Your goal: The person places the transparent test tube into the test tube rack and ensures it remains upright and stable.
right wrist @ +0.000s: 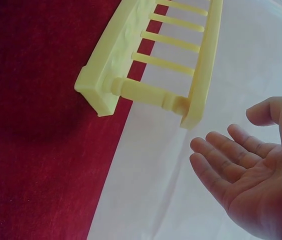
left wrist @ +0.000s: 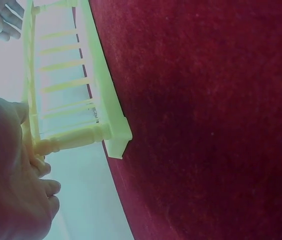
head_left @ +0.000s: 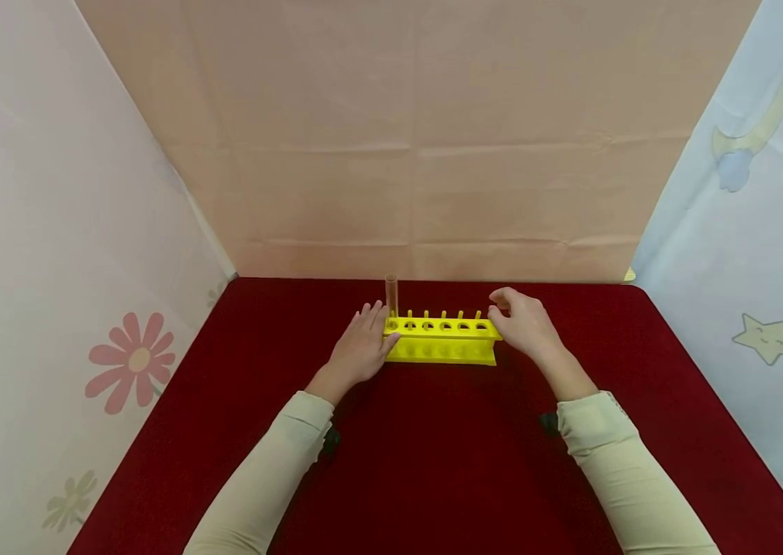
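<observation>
A yellow test tube rack [head_left: 440, 353] stands on the red tabletop, with a row of round holes along its top and short pegs behind them. One clear test tube [head_left: 391, 289] rises upright from the leftmost hole. My left hand [head_left: 358, 347] holds the rack's left end, the thumb at the front and the fingers round the side. In the left wrist view this hand [left wrist: 11, 175] has the top plate between thumb and fingers. Beside the right end is my right hand [head_left: 526, 322]. The right wrist view shows its fingers relaxed, apart from the rack [right wrist: 146, 93], with an empty palm.
The red cloth-covered table [head_left: 433, 462] reaches back to a tan sheet [head_left: 405, 154] behind it. Patterned white curtains [head_left: 31, 231] hang at the left and right. Dark straps sit at both wrists, under light sleeves [head_left: 260, 478].
</observation>
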{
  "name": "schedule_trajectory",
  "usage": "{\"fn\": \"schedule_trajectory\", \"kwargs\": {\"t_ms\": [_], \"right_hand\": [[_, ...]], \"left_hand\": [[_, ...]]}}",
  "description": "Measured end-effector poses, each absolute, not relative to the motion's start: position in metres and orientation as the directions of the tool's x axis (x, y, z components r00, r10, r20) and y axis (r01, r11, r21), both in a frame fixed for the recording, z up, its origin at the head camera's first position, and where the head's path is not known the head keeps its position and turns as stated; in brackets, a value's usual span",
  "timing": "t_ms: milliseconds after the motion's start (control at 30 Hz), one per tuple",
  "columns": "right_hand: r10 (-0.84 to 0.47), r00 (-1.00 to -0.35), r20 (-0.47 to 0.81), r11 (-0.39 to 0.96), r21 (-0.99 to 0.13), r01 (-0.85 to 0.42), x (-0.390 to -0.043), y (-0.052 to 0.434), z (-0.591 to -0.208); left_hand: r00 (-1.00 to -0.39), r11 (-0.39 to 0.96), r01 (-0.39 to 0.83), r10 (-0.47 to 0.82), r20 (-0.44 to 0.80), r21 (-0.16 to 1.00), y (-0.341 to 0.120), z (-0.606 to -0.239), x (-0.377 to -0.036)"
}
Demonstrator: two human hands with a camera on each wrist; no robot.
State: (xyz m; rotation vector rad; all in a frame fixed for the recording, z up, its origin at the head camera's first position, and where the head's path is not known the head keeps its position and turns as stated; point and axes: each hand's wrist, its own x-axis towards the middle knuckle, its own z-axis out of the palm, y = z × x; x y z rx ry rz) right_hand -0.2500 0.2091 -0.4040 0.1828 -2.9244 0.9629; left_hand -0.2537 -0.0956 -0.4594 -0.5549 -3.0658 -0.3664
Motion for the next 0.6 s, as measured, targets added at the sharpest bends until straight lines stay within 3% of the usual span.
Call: {"fn": "schedule_trajectory", "kwargs": {"t_ms": [600], "right_hand": [[-0.133,-0.990,0.051,0.836,-0.531,-0.139,-0.249,0.234,-0.410]], "left_hand": [[-0.930,0.901,0.366,0.360,0.071,0.232,-0.107,-0.458,-0.253]]}}
